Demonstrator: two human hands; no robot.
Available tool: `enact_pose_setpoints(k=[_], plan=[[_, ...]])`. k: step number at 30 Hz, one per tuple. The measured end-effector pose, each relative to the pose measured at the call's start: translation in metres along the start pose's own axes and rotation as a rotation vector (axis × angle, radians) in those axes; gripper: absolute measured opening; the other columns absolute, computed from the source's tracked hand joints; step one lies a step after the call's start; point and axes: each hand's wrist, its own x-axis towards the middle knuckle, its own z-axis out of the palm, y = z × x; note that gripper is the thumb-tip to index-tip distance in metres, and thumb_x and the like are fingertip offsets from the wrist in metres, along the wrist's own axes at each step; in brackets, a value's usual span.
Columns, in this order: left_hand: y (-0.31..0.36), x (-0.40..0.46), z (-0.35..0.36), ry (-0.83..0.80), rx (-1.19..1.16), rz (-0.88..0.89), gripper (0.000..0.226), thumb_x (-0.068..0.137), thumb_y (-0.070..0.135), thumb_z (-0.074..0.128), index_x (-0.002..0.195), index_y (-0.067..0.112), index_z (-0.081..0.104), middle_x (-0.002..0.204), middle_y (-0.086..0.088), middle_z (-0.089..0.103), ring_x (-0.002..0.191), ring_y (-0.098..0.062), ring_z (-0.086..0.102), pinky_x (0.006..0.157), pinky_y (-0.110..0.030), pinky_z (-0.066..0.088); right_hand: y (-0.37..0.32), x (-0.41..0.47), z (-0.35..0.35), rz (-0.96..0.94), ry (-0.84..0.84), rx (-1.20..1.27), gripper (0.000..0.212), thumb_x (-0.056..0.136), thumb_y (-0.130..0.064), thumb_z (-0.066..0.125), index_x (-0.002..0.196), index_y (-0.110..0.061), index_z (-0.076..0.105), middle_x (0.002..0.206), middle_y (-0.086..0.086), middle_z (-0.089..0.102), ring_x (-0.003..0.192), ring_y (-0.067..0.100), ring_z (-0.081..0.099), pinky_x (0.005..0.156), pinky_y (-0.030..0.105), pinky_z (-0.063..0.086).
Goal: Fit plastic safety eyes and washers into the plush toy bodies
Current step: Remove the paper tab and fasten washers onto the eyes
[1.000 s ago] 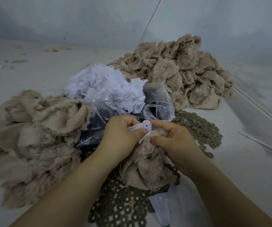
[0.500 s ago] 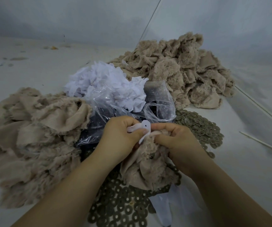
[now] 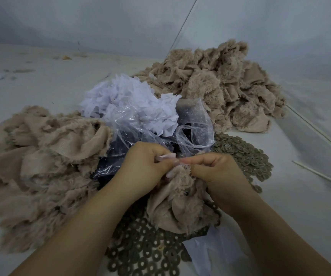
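Observation:
A beige plush toy body [image 3: 177, 204] hangs crumpled between my two hands at the centre. My left hand [image 3: 142, 168] grips its top edge, fingers curled, long pale nails showing. My right hand [image 3: 218, 174] pinches the same edge from the right, fingertips meeting the left hand's. A small dark spot [image 3: 186, 193] shows on the fabric below; I cannot tell whether it is an eye. Grey-brown washers [image 3: 144, 250] lie spread under the plush and more washers [image 3: 246, 156] to the right. A clear plastic bag [image 3: 192, 134] with dark contents lies behind my hands.
A pile of beige plush bodies [image 3: 37, 162] lies at the left, another pile [image 3: 220, 86] at the back right. White fabric scraps [image 3: 128, 100] sit on the bag. Thin sticks [image 3: 320, 174] lie on the pale floor [image 3: 41, 84] at the right.
The white piece seen at my left fingertips earlier no longer shows. Both hands have closed tighter together on the plush's top edge.

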Motion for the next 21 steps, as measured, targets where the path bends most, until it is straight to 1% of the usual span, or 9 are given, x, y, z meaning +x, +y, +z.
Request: enact_pose_setpoints(k=[3, 5, 7, 9, 11, 14, 16, 18, 21], plan=[[-0.0023, -0.0001, -0.0047, 0.067, -0.245, -0.111, 0.030, 0.096, 0.012, 0.057, 0.072, -0.001, 0.066, 0.052, -0.016, 0.064, 0.038, -0.026, 0.051, 0.037, -0.021, 0.036, -0.0003, 0.0015, -0.0031, -0.014, 0.039, -0.046, 0.021, 0.086, 0.002, 0.070, 0.085, -0.016, 0.082, 0.081, 0.019, 0.076, 0.074, 0.030, 0.074, 0.064, 0.035, 0.061], [-0.0017, -0.0008, -0.0052, 0.094, -0.238, -0.129, 0.018, 0.096, 0.008, 0.054, 0.081, 0.005, 0.065, 0.051, -0.012, 0.064, 0.034, -0.023, 0.051, 0.034, -0.022, 0.036, 0.0011, 0.0026, -0.0046, -0.038, 0.052, -0.075, 0.024, 0.088, 0.001, 0.069, 0.087, -0.020, 0.082, 0.084, 0.023, 0.075, 0.075, 0.037, 0.071, 0.071, 0.046, 0.061], [-0.0018, -0.0022, -0.0037, 0.102, -0.140, -0.118, 0.018, 0.091, 0.004, 0.056, 0.090, 0.018, 0.067, 0.056, -0.007, 0.067, 0.035, -0.016, 0.053, 0.037, -0.023, 0.041, 0.0012, 0.0030, -0.0051, -0.058, 0.049, -0.070, 0.024, 0.088, -0.001, 0.069, 0.088, -0.021, 0.082, 0.084, 0.017, 0.076, 0.080, 0.035, 0.073, 0.070, 0.041, 0.061], [-0.0025, -0.0051, -0.0032, 0.142, 0.020, -0.042, 0.030, 0.086, 0.005, 0.057, 0.099, 0.028, 0.071, 0.078, 0.004, 0.069, 0.053, -0.003, 0.059, 0.052, -0.011, 0.045, 0.0011, 0.0039, -0.0059, -0.059, 0.050, -0.053, 0.023, 0.088, -0.002, 0.070, 0.088, -0.021, 0.082, 0.083, 0.013, 0.077, 0.079, 0.031, 0.074, 0.068, 0.035, 0.060], [0.0009, -0.0072, -0.0055, 0.147, 0.168, 0.071, 0.036, 0.083, 0.005, 0.060, 0.105, 0.030, 0.073, 0.094, 0.014, 0.056, 0.073, 0.007, 0.053, 0.063, -0.002, 0.038, 0.0020, 0.0047, -0.0077, -0.065, 0.063, -0.032, 0.021, 0.087, -0.002, 0.071, 0.089, -0.020, 0.082, 0.084, 0.016, 0.077, 0.082, 0.037, 0.074, 0.073, 0.041, 0.060], [0.0050, -0.0082, -0.0096, 0.057, 0.204, 0.126, 0.026, 0.081, 0.009, 0.065, 0.095, 0.029, 0.073, 0.096, 0.014, 0.047, 0.073, 0.012, 0.048, 0.063, -0.004, 0.036, 0.0017, 0.0052, -0.0085, -0.085, 0.068, -0.022, 0.020, 0.086, -0.002, 0.070, 0.090, -0.018, 0.082, 0.088, 0.029, 0.072, 0.080, 0.045, 0.070, 0.079, 0.049, 0.057], [0.0073, -0.0074, -0.0096, 0.026, 0.177, 0.120, 0.008, 0.079, 0.029, 0.069, 0.084, 0.026, 0.073, 0.092, 0.013, 0.054, 0.077, 0.008, 0.050, 0.065, -0.008, 0.034, 0.0003, 0.0049, -0.0084, -0.091, 0.056, 0.000, 0.022, 0.086, 0.002, 0.069, 0.088, -0.016, 0.082, 0.086, 0.023, 0.075, 0.081, 0.039, 0.073, 0.075, 0.043, 0.060], [0.0054, -0.0089, -0.0054, 0.045, 0.170, 0.126, 0.017, 0.076, 0.041, 0.070, 0.081, 0.024, 0.074, 0.085, 0.011, 0.060, 0.079, 0.002, 0.053, 0.065, -0.010, 0.036, -0.0014, 0.0040, -0.0075, -0.088, 0.042, 0.023, 0.022, 0.086, 0.003, 0.069, 0.087, -0.015, 0.082, 0.085, 0.017, 0.076, 0.081, 0.031, 0.075, 0.069, 0.034, 0.060], [0.0051, -0.0089, -0.0023, 0.134, 0.026, 0.088, 0.008, 0.078, 0.024, 0.076, 0.071, 0.023, 0.075, 0.067, 0.005, 0.067, 0.058, 0.000, 0.056, 0.055, -0.013, 0.042, -0.0011, 0.0038, -0.0062, -0.093, 0.035, 0.039, 0.024, 0.087, 0.004, 0.068, 0.086, -0.016, 0.082, 0.084, 0.017, 0.077, 0.080, 0.029, 0.075, 0.067, 0.031, 0.059]])
